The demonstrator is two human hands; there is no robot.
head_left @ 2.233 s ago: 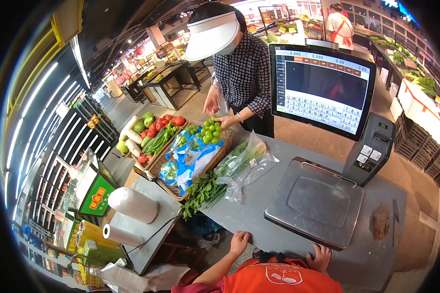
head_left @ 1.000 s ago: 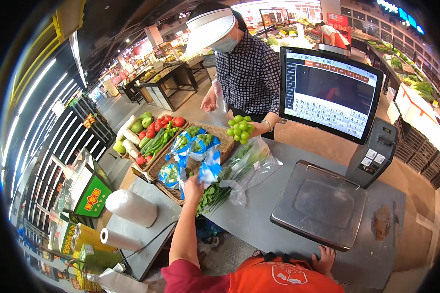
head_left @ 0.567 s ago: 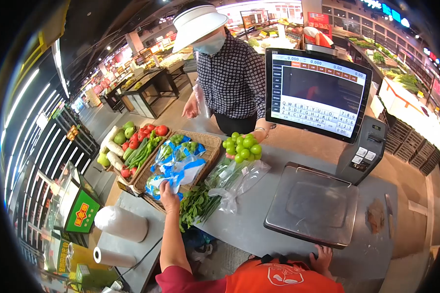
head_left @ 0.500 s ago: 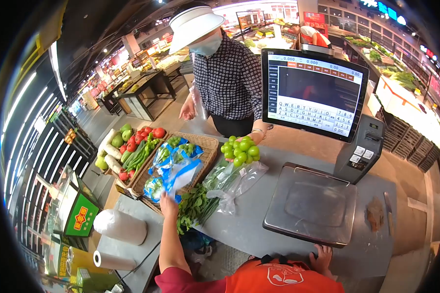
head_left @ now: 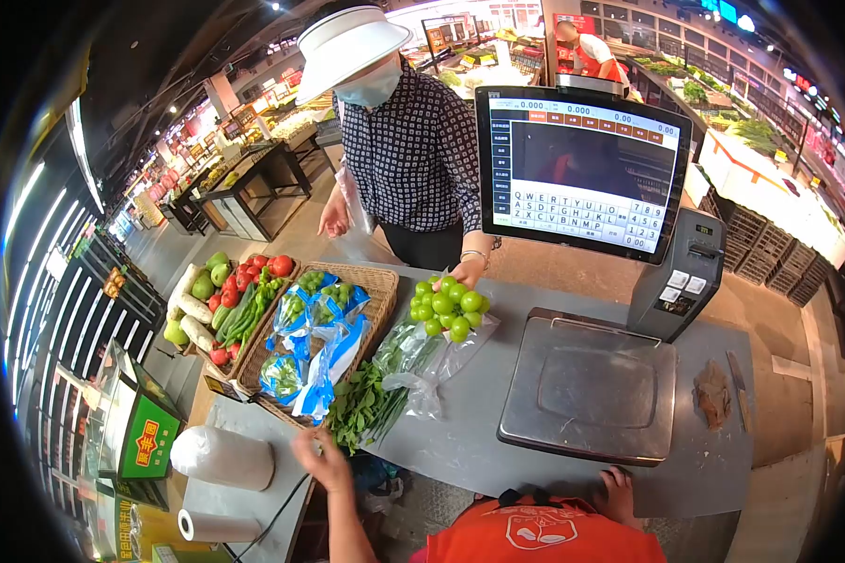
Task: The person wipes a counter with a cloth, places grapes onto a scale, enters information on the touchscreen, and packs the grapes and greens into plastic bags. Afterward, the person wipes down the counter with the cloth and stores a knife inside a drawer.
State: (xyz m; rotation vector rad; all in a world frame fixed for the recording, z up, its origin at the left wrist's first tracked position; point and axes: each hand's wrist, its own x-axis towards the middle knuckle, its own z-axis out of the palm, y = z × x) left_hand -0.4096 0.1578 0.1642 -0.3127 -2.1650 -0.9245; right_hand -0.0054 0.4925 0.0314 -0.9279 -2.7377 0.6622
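My left hand (head_left: 321, 458) is just off the near end of a wicker basket (head_left: 385, 281), its fingers loosely bent and apart with nothing visible in them. Inside that basket lie blue-and-white plastic bags (head_left: 333, 361) of green produce. Leafy greens (head_left: 357, 408) rest on the counter beside the basket, close to my left hand. My right hand (head_left: 618, 490) lies at the counter's near edge, below the metal scale (head_left: 587, 385), its visible fingers stretched out and holding nothing. Across the counter, another person's hand (head_left: 469, 267) is at a bunch of green grapes (head_left: 449, 305).
A scale screen (head_left: 582, 169) stands behind the weighing plate. A second basket of vegetables (head_left: 230, 310) is at the left. Plastic bag rolls (head_left: 223, 457) stand near left. A knife (head_left: 740, 389) and brown cloth (head_left: 712, 394) lie at right. The customer (head_left: 404, 141) stands opposite.
My left hand has let go of the blue-and-white bag, which now lies in the basket, and has drawn back toward me. The other person's grapes have come slightly nearer and lower.
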